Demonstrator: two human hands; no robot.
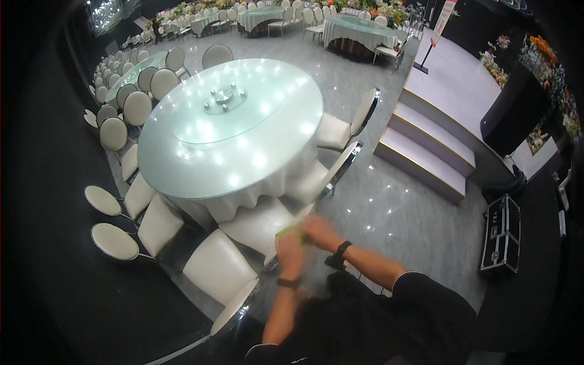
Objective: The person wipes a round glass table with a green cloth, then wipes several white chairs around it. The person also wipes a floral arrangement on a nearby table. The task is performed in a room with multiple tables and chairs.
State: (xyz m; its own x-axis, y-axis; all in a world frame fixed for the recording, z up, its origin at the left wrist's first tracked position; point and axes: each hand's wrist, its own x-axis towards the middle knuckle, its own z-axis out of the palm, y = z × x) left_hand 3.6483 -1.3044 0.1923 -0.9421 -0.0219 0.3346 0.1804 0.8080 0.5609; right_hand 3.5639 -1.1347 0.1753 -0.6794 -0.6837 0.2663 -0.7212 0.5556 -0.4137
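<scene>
My left hand [290, 250] holds green cloth [281, 233] at white banquet chair [252, 226], right hand [320, 232] too blurred to tell its grip; light, even pressure seems best.

Grey floor [398, 234] (glossy), pale steps [428, 149].

At six o'clock, left grip [290, 252] and right grip [320, 233] blur, mostly hiding a green item [282, 233]; at five, the lower edge cuts the shirt [395, 322]; past one, the upper edge crops the sign [443, 22].
</scene>
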